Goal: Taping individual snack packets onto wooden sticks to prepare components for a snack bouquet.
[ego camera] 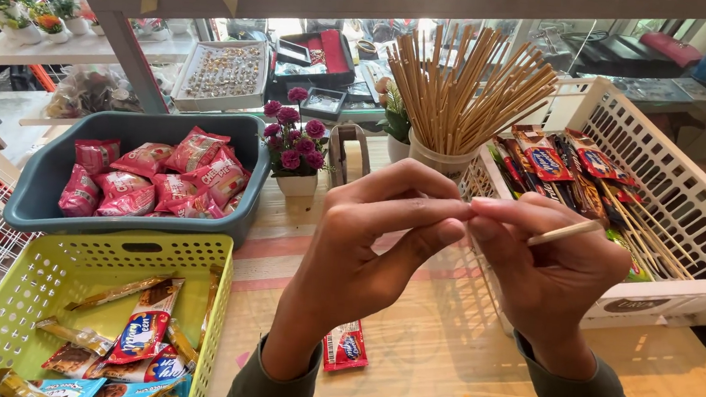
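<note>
1. Head view: left hand [366,242] and right hand [547,262] meet fingertip to fingertip over the wooden table [694,390]; right fingers pinch a wooden stick [564,232], left fingers narrow, touching its near end.
2. Cup [440,158] behind hands: full of upright sticks.
3. White basket [669,184], right: snack packs on sticks.
4. Grey tub [39,188]: pink snack bags.
5. Green basket [39,282]: mixed wrapped snacks.
6. Red sachet [346,344] loose on table, near left wrist.

A grey tub [38,196] holds pink snack packets [155,177], just behind a green basket [40,269] of wrappers. A small pot of magenta flowers [294,138] stands beside the tub, and a red sachet [345,345] lies on the wooden table [433,350]. Behind, a tray [223,72] holds what may be rings
</note>
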